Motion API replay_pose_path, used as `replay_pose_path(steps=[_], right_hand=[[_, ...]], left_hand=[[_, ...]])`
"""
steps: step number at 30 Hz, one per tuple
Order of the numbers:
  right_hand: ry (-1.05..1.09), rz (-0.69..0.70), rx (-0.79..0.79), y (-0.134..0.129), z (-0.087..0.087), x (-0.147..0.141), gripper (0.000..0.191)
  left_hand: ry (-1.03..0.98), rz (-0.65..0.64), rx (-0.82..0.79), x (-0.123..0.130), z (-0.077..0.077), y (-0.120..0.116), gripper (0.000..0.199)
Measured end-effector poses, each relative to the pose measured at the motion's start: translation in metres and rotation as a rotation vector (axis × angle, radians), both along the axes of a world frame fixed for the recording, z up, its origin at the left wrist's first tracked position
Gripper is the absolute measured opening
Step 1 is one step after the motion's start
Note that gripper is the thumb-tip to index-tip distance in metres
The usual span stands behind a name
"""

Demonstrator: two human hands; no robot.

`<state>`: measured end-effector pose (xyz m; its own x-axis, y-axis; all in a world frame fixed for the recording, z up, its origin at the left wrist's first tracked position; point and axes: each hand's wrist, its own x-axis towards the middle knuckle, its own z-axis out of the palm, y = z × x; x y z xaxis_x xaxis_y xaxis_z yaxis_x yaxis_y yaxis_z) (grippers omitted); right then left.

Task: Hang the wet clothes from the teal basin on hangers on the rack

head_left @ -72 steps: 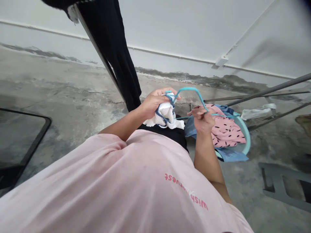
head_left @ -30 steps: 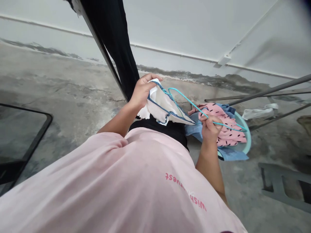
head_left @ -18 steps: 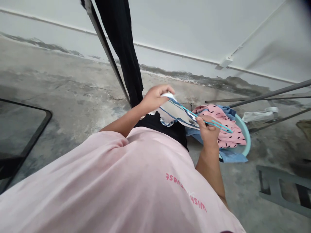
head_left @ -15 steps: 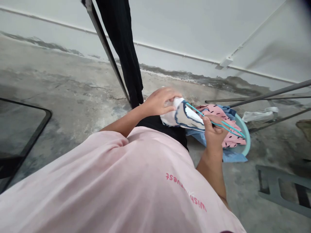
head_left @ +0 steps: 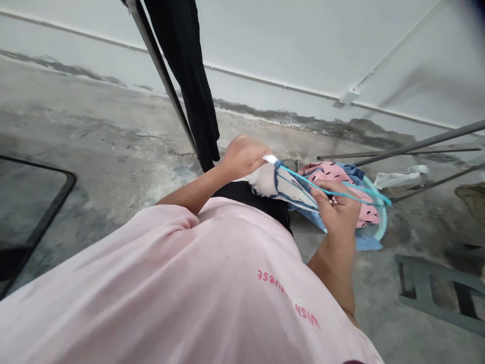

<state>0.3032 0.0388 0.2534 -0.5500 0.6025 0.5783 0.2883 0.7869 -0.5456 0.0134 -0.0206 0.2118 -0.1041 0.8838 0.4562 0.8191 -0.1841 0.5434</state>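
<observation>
A person in a pink T-shirt [head_left: 182, 283] stands over a concrete floor [head_left: 94, 146] and works a small white garment with blue trim [head_left: 275, 183] onto a turquoise wire hanger [head_left: 333, 193]. The left hand [head_left: 242, 154] is curled closed over the upper edge of the garment, gripping the cloth near its trimmed opening; the right hand [head_left: 337, 210] is closed about the wire of the hanger, fingers wrapped round it, with the hanger's far end projecting to the right above the basin. The garment is held between the two hands, in front of the person's waist and well above the floor. The hanger wire appears to enter the trimmed opening on one side, so the fitting seems begun but not finished: much of the cloth is bunched under the left hand, and whether the second shoulder is seated cannot be told through the blur. The garment is on no rack bar in view. Below and just beyond the right hand, a light turquoise basin [head_left: 382, 222] stands on the floor; it holds a pink cloth with dark dashes [head_left: 333, 174] on top of blue fabric [head_left: 366, 243] that spills over the near rim. A black garment [head_left: 193, 86] hangs from a slanted metal rack bar [head_left: 162, 81] behind the left hand.
</observation>
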Motion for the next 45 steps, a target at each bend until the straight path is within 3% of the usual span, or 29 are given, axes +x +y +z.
replay_pose_path(steps=[5, 8, 12, 14, 19, 21, 26, 28, 31, 35, 38, 40, 45], right_hand=[[0.086, -0.209, 0.203, 0.017, 0.000, 0.021, 0.036], [0.185, -0.233, 0.014, 0.019, -0.002, 0.040, 0.020], [0.174, 0.013, -0.401, 0.004, 0.002, 0.053, 0.018], [0.302, 0.085, -0.506, -0.003, 0.006, 0.052, 0.020], [0.832, -0.270, -0.492, -0.001, 0.014, 0.041, 0.014], [0.966, -0.317, -0.443, 0.001, 0.018, 0.037, 0.012], [1.074, -0.277, -0.216, -0.011, 0.029, 0.024, 0.021], [1.031, -0.270, -0.232, -0.019, 0.031, 0.016, 0.020], [1.010, -0.168, -0.463, -0.026, 0.028, 0.003, 0.013], [1.006, 0.016, -0.796, -0.024, 0.012, -0.009, 0.015], [0.924, 0.043, -0.900, -0.023, -0.002, -0.013, 0.024], [0.909, 0.016, -0.841, -0.028, -0.010, -0.015, 0.028], [0.835, -0.040, -0.498, -0.044, -0.021, -0.019, 0.032]], left_hand=[[-0.092, 0.269, 0.225, -0.025, 0.046, -0.023, 0.048], [-0.131, 0.352, 0.327, -0.034, 0.060, -0.031, 0.041], [-0.172, 0.275, 0.228, -0.039, 0.047, -0.019, 0.036], [-0.184, 0.226, 0.168, -0.037, 0.037, -0.012, 0.038], [-0.125, 0.277, 0.162, -0.020, 0.030, -0.004, 0.060], [-0.113, 0.282, 0.186, -0.013, 0.031, -0.003, 0.068], [-0.112, 0.015, 0.094, 0.004, 0.026, 0.001, 0.049], [-0.143, -0.127, 0.032, 0.014, 0.021, 0.001, 0.041], [-0.199, -0.314, 0.015, 0.034, 0.017, -0.001, 0.035], [-0.276, -0.502, 0.045, 0.060, 0.023, -0.005, 0.035], [-0.304, -0.585, 0.034, 0.073, 0.028, -0.009, 0.037], [-0.298, -0.626, 0.006, 0.080, 0.030, -0.012, 0.039], [-0.231, -0.711, 0.071, 0.092, 0.040, -0.014, 0.041]])
